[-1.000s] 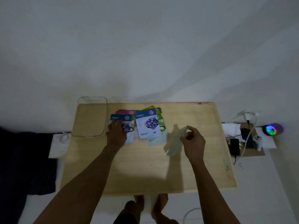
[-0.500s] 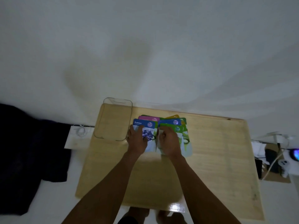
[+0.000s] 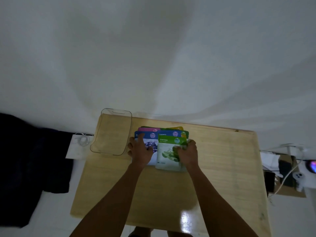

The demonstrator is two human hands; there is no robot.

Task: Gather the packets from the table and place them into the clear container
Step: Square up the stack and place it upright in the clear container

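Observation:
Several flat packets lie overlapped at the far middle of the wooden table. A green aloe vera packet lies on top, with my right hand closed on its right edge. To its left is a blue blueberry packet, and my left hand presses flat on it with fingers spread. Pink, yellow and another blue packet peek out behind. The clear container stands empty at the table's far left corner, just left of my left hand.
A white wall rises right behind the table. Dark cloth and a white paper with a coiled cable lie on the floor to the left. To the right are a cardboard box, cables and a white controller.
My right hand brought the green packet over from the right and laid it on the pile. My left hand stayed on the blue packet. The camera view shifted left.

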